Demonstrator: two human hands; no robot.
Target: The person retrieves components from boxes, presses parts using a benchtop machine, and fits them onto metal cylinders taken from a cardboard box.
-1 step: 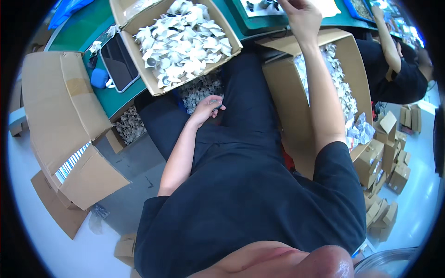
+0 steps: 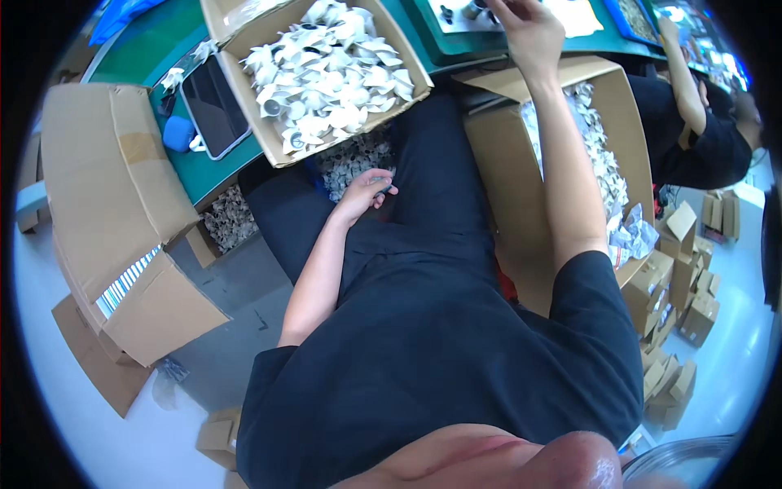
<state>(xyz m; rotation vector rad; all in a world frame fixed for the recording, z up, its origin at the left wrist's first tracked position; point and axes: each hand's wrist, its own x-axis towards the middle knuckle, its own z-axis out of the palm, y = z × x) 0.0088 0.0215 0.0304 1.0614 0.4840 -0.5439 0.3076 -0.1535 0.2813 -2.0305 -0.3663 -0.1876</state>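
White finned parts (image 2: 326, 81) heap the carton (image 2: 255, 112) at eleven o'clock, so plenty looks left; how much is finished I cannot tell. Over the lap, the left hand (image 2: 366, 196) curls round a small dark piece (image 2: 383, 191), while the right hand (image 2: 533, 37), at one o'clock, leaves the view, its fingertips' hold unclear. Between that carton's edge and the brown box (image 2: 501, 155) at two o'clock, a gap opens above the thigh.

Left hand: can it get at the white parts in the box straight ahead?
Probably yes: the box is open on top and the white parts lie uncovered. The left hand is low, so needs lifting.
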